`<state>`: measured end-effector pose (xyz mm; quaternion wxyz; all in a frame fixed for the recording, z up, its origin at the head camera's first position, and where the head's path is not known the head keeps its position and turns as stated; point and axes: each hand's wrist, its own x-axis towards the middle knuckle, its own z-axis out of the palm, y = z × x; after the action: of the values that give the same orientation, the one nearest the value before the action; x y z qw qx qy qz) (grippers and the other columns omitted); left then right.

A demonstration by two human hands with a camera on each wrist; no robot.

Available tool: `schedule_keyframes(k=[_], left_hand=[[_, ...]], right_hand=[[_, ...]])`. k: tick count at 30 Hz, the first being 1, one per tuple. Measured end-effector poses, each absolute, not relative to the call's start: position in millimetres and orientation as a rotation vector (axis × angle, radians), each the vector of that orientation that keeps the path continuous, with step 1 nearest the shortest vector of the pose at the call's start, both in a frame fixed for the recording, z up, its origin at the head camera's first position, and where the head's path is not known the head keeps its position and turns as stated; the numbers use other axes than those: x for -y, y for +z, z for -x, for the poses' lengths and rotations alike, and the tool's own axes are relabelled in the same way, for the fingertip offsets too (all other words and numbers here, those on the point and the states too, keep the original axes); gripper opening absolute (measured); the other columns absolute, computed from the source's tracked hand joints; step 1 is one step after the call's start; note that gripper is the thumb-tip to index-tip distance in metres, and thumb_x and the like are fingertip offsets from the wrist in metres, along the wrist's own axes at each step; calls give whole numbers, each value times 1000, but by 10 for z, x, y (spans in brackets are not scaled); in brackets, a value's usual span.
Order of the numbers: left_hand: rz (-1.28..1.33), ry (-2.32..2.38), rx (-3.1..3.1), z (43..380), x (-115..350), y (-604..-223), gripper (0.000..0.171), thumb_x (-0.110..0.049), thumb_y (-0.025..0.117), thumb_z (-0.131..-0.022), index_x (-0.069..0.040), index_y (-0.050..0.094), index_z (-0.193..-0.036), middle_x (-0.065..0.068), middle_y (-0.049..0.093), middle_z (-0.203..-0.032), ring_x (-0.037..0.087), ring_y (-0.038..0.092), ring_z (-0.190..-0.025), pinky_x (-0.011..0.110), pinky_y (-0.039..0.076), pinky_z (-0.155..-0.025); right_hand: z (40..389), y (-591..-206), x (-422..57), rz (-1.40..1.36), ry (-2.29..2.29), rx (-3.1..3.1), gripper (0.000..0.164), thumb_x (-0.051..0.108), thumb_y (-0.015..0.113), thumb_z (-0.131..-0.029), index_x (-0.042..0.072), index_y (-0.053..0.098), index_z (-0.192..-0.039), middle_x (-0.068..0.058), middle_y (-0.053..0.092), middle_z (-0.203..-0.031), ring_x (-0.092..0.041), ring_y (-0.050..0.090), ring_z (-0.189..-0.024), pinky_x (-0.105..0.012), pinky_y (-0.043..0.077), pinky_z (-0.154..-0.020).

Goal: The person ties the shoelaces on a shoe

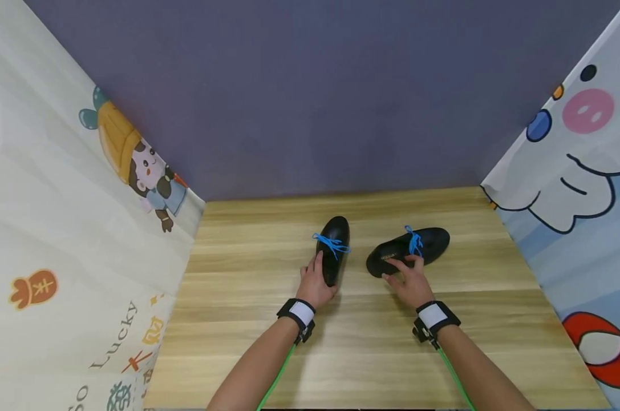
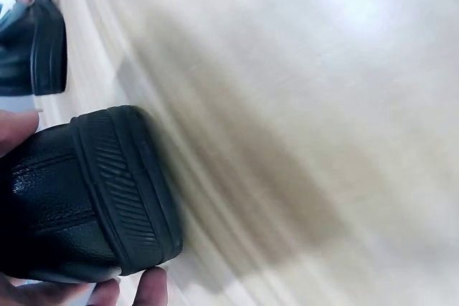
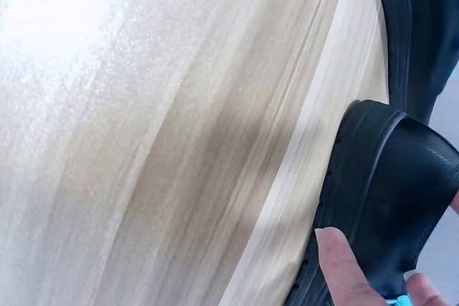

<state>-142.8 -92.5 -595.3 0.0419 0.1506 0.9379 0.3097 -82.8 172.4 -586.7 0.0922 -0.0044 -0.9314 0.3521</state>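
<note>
Two black leather lace-up shoes with bright blue laces stand on the wooden tabletop. My left hand [image 1: 316, 286] grips the heel part of the left shoe [image 1: 336, 228], whose toe points away from me. In the left wrist view, thumb and fingers lie on opposite sides of that shoe's ridged heel [image 2: 125, 191]. The right shoe [image 1: 436, 242] lies turned sideways, toe to the right. My right hand [image 1: 414, 287] holds its near side, with fingertips at the opening and on the side wall. One of those fingers [image 3: 341, 266] presses near the sole edge in the right wrist view.
Light wood-grain tabletop [image 1: 371, 365] lies under both shoes. A grey-purple panel [image 1: 340, 103] rises behind it. Printed curtains hang at the left [image 1: 58, 188] and right [image 1: 587, 228]. A green cable [image 1: 276, 379] runs from each wrist strap.
</note>
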Motion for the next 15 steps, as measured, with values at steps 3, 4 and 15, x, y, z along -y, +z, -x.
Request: schedule_keyframes(k=[3,4,15], left_hand=[[-445,929,-2851,1496,862,-5928,99,-21,86,-75,-5,28,-154,22,42,-151,42,44,-115,53,51,-83],[-446,924,-2846,1514,844,-5928,98,-20,86,-75,-6,29,-154,22,42,-150,42,44,-115,54,52,-82],[-508,992,-2857,1763,667,-5987,91,-14,87,-74,3,36,-148,31,40,-140,48,47,-120,49,48,-97]], right_hand=[[803,-5898,-1730,33,1062,2786,40,13,75,-90,3,64,-128,-39,28,-135,-56,51,-110,-63,49,-82],[795,-5912,-1734,37,1066,2792,41,14,75,-91,3,64,-128,-38,28,-135,-56,50,-111,-63,49,-83],[791,-5989,-1796,-5,1071,2741,39,15,76,-90,5,66,-127,-35,30,-134,-51,56,-104,-59,50,-76]])
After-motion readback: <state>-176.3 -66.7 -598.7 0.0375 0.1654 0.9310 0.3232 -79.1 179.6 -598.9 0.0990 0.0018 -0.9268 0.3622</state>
